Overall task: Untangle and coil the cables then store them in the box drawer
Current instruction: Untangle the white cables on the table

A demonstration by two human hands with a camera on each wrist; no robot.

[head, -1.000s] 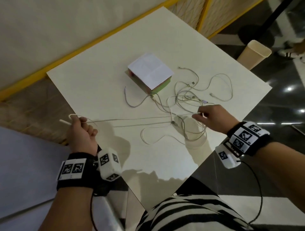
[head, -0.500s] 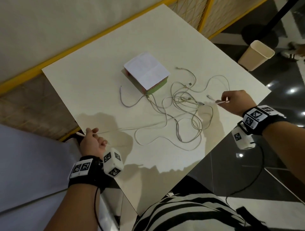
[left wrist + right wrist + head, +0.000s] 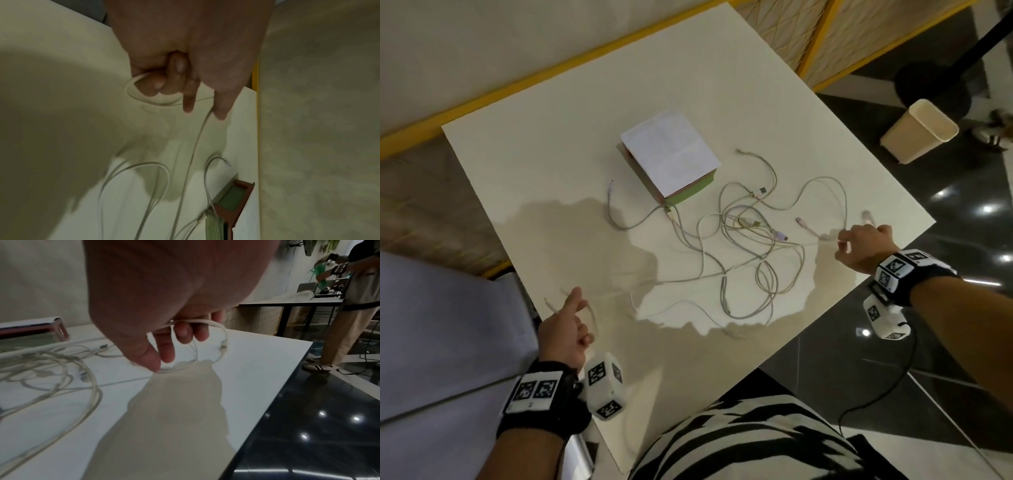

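A tangle of several pale cables [image 3: 750,240] lies on the white table [image 3: 551,164], just in front of the box [image 3: 671,154] with its white top and green front. My left hand [image 3: 566,329] is at the table's near left edge. Its curled fingers hold a loop of one white cable [image 3: 195,146], which runs off toward the tangle. My right hand [image 3: 859,243] is near the right edge, where the thumb and forefinger pinch a cable [image 3: 205,322] that loops over the other fingers. The box's drawer side shows in the left wrist view [image 3: 232,199].
A beige bin [image 3: 917,135] stands on the dark floor beyond the table's right corner. A grey surface [image 3: 431,325] adjoins the left edge. Another person [image 3: 353,305] stands at a far table. A yellow-trimmed wall runs behind the table.
My hands have drawn apart: the right one moved to the table's right edge with its cable, and the left one pulled back to the near left edge. The tangle has spread out.
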